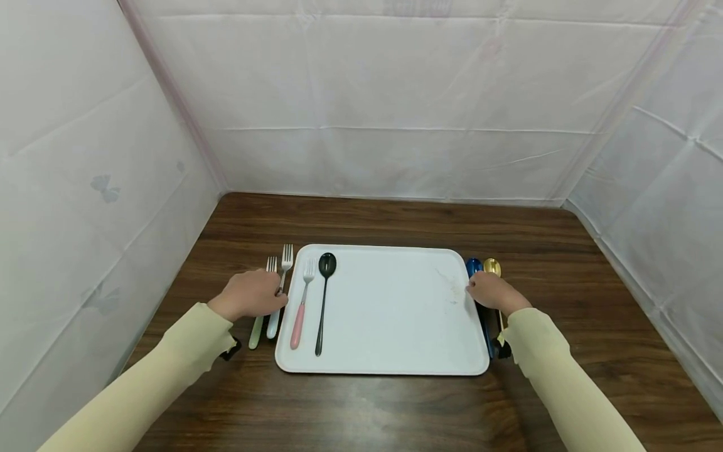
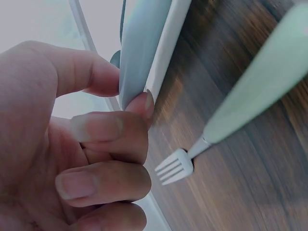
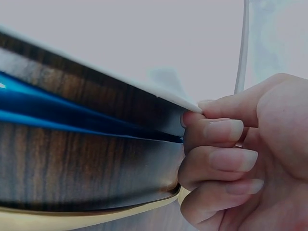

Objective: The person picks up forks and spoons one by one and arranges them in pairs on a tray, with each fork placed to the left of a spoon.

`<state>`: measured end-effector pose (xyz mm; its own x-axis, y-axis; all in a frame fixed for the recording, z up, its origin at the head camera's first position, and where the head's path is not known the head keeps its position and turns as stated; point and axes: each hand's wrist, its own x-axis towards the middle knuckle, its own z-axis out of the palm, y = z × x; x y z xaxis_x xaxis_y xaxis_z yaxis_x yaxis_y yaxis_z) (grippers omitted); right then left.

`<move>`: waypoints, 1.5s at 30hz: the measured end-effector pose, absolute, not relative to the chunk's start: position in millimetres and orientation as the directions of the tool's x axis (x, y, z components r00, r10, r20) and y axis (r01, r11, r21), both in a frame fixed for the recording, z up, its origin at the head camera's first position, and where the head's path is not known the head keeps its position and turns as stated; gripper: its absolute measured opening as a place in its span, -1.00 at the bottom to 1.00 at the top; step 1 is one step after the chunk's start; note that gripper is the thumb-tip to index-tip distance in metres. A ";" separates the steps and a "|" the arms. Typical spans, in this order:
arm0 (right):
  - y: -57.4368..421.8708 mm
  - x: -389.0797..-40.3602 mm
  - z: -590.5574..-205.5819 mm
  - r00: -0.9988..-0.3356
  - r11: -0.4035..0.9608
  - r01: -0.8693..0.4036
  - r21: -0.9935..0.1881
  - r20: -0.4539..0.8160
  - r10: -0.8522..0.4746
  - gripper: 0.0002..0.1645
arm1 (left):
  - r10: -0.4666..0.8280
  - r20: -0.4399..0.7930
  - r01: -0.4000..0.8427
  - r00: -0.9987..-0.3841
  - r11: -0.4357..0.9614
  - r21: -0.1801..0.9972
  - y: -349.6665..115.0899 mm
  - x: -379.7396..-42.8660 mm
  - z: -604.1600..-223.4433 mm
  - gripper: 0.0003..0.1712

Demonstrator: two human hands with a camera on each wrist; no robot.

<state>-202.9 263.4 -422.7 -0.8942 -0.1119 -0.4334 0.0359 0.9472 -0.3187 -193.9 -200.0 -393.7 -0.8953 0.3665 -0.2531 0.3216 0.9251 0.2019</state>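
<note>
My left hand (image 1: 255,292) pinches a fork with a light blue handle (image 2: 142,45) between thumb and index finger, beside the tray's left edge. A fork with a green handle (image 2: 260,82) lies on the table under that hand. At the right side, my right hand (image 1: 494,291) pinches the rim of the white tray (image 1: 395,307), thumb on top and index finger beneath, other fingers curled. A blue spoon (image 1: 473,266) and a gold spoon (image 1: 492,267) lie below this hand, their handles partly hidden. On the tray rest a pink-handled fork (image 1: 297,325) and a long black spoon (image 1: 327,265).
The tray lies on a dark brown wooden table (image 1: 361,414). White sheeting (image 1: 361,100) encloses the table at the back, left and right.
</note>
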 end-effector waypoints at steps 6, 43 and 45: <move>265.2 -202.6 -422.3 -0.895 0.943 0.036 -0.330 -0.431 -0.117 -0.66 | 0.382 -0.229 0.346 -0.895 0.920 0.184 -190.0 -196.8 -395.0 -0.64; 261.9 -200.7 -422.8 -0.888 0.952 0.055 -0.302 -0.451 -0.091 -0.58 | 0.461 -0.249 0.403 -0.851 0.880 0.252 -118.4 -202.1 -407.3 -0.53; 261.8 -200.4 -422.6 -0.886 0.954 0.050 -0.295 -0.453 -0.094 -0.57 | 0.466 -0.253 0.406 -0.848 0.877 0.257 -114.8 -202.0 -408.4 -0.52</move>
<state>-200.4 261.8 -422.6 -0.8864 -0.0939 -0.4532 0.0497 0.9543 -0.2948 -202.0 -114.8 -408.4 -0.8476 0.4662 -0.2534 0.4058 0.8772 0.2565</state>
